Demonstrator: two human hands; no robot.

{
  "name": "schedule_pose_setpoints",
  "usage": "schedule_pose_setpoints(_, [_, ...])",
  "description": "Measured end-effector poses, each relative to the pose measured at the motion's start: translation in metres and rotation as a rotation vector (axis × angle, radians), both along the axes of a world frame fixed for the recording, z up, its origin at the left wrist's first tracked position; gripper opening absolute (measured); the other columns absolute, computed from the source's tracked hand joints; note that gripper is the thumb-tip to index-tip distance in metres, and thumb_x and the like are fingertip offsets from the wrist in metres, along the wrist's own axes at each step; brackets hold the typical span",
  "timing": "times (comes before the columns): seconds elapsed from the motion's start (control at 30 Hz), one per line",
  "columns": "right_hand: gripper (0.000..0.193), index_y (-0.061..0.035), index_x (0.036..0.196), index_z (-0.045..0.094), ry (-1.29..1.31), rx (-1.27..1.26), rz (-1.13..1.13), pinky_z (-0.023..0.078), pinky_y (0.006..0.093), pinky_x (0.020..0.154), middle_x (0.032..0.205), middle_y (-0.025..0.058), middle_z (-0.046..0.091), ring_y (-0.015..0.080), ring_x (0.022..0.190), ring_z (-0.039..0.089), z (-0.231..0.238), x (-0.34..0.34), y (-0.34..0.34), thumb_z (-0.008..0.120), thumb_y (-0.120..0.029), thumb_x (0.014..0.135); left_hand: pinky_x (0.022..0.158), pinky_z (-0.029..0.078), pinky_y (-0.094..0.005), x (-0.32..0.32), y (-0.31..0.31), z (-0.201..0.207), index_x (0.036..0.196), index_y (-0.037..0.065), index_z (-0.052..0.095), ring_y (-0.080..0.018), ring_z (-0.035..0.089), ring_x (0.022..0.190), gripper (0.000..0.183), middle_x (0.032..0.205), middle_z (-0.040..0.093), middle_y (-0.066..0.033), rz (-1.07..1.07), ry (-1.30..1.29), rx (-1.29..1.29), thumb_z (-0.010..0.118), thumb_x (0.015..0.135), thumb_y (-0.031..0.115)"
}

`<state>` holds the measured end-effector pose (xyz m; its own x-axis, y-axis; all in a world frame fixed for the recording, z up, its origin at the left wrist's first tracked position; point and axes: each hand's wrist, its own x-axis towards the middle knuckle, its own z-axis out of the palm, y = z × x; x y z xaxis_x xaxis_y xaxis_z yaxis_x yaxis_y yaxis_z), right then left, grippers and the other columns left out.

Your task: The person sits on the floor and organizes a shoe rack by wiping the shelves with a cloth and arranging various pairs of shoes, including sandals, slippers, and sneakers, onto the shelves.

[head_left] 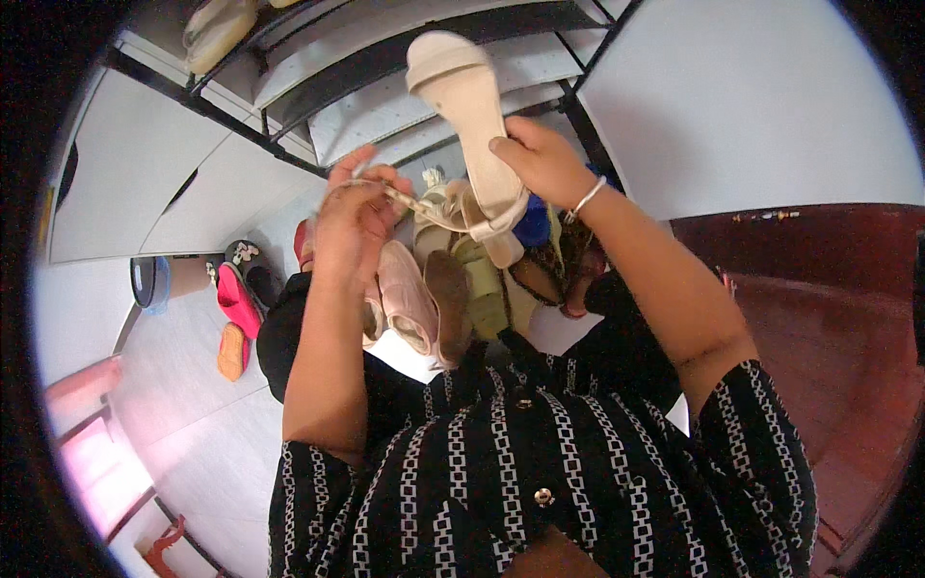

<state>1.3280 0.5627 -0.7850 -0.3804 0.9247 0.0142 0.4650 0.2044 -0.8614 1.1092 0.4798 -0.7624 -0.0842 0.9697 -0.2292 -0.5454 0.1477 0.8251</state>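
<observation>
A beige open-toed sandal [472, 125] is up in front of me, its toe end pointing toward the shelves. My right hand [544, 159] grips it by the edge near the heel, thumb on the insole. From the heel end a thin ankle strap [405, 198] stretches left to my left hand [361, 207], which has hold of it. That hand is slightly blurred, with some fingers raised. Under the sandal several shoes lie close together, among them a pale pink closed shoe [405, 294], a brown shoe [447, 299] and a light green one [482, 289].
A black-framed shoe rack [385, 91] stands ahead, a pale shoe [220, 34] on its upper level. Left are white cabinet doors [125, 173], a dark bin [149, 281] and a bright pink shoe [237, 299]. A dark red surface [800, 318] lies right.
</observation>
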Motion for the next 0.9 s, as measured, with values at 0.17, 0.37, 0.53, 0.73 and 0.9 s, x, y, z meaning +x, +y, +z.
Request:
schedule_pose_setpoints(0.17, [0.033, -0.0018, 0.092, 0.056, -0.469, -0.112, 0.449, 0.044, 0.0391, 0.071, 0.085, 0.0192, 0.059, 0.0312, 0.078, 0.057, -0.035, -0.003, -0.01, 0.047, -0.032, 0.084, 0.06, 0.044, -0.0252, 0.01, 0.005, -0.03, 0.113, 0.005, 0.047, -0.0135, 0.056, 0.066, 0.031, 0.07, 0.055, -0.0053, -0.314, 0.725, -0.018, 0.039, 0.083, 0.008])
schedule_pose_setpoints(0.37, [0.028, -0.0068, 0.097, 0.058, -0.735, -0.17, 0.708, 0.045, 0.0406, 0.075, 0.09, 0.0173, 0.061, 0.0329, 0.086, 0.058, -0.181, 0.011, -0.072, 0.046, -0.028, 0.082, 0.062, 0.047, -0.0278, 0.057, -0.02, -0.11, 0.107, 0.007, 0.053, -0.0134, 0.055, 0.066, 0.024, 0.074, 0.059, -0.0035, -0.928, 0.841, -0.311, 0.047, 0.087, 0.019])
schedule_pose_setpoints(0.53, [0.029, -0.0059, 0.091, 0.06, -0.717, -0.288, 0.332, 0.044, 0.0418, 0.077, 0.092, 0.0159, 0.062, 0.0332, 0.088, 0.058, -0.187, 0.023, -0.093, 0.051, -0.031, 0.079, 0.06, 0.048, -0.0269, 0.05, -0.026, -0.145, 0.108, 0.005, 0.051, -0.0138, 0.058, 0.07, 0.028, 0.079, 0.062, -0.0051, -0.898, 0.757, -0.376, 0.05, 0.087, 0.023])
schedule_pose_setpoints(0.73, [0.045, -0.0005, 0.092, 0.06, -0.56, -0.372, -0.086, 0.045, 0.0408, 0.08, 0.096, 0.0223, 0.059, 0.0369, 0.09, 0.057, -0.146, 0.064, -0.093, 0.05, -0.042, 0.077, 0.068, 0.048, -0.0293, 0.045, -0.021, -0.125, 0.101, 0.011, 0.053, -0.0129, 0.058, 0.073, 0.023, 0.084, 0.062, -0.0034, -0.804, 0.636, -0.504, 0.045, 0.088, 0.028])
schedule_pose_setpoints(0.9, [0.044, -0.0018, 0.103, 0.056, -0.439, -0.348, -0.257, 0.047, 0.0362, 0.077, 0.097, 0.0183, 0.061, 0.0309, 0.087, 0.059, -0.185, 0.068, -0.124, 0.06, -0.035, 0.074, 0.069, 0.046, -0.0262, 0.053, -0.024, -0.129, 0.102, 0.01, 0.054, -0.0119, 0.057, 0.074, 0.027, 0.086, 0.062, -0.0027, -0.784, 0.686, -0.494, 0.044, 0.089, 0.031])
